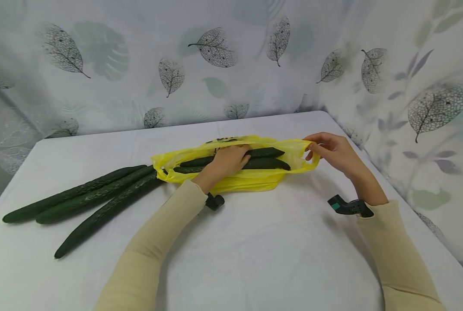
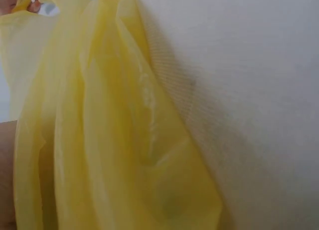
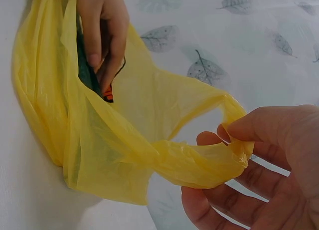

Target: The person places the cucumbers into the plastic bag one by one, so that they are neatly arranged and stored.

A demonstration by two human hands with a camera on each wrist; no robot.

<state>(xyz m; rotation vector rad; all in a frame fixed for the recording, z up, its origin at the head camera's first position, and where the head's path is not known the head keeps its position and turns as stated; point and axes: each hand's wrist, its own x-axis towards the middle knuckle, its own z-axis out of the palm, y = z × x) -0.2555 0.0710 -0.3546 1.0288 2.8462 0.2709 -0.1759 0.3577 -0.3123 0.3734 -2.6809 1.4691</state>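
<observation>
A yellow plastic bag (image 1: 250,185) lies on its side across the table, its mouth spread toward me. Two dark green cucumbers, a rear one (image 1: 268,152) and a front one (image 1: 268,163), lie lengthwise inside it. My left hand (image 1: 227,162) reaches into the mouth and grips the rear cucumber about its middle, thumb in front and fingers behind. In the right wrist view its fingers (image 3: 113,50) bend down over the dark green skin. My right hand (image 1: 334,153) pinches the bag's right handle loop (image 3: 239,150) between thumb and fingers, holding it raised. Yellow film fills much of the left wrist view.
Three more cucumbers (image 1: 87,201) lie side by side on the white tabletop (image 1: 262,255) at the left, their far ends reaching the bag's left end. A leaf-patterned cloth (image 1: 254,86) hangs behind the table and along its right side.
</observation>
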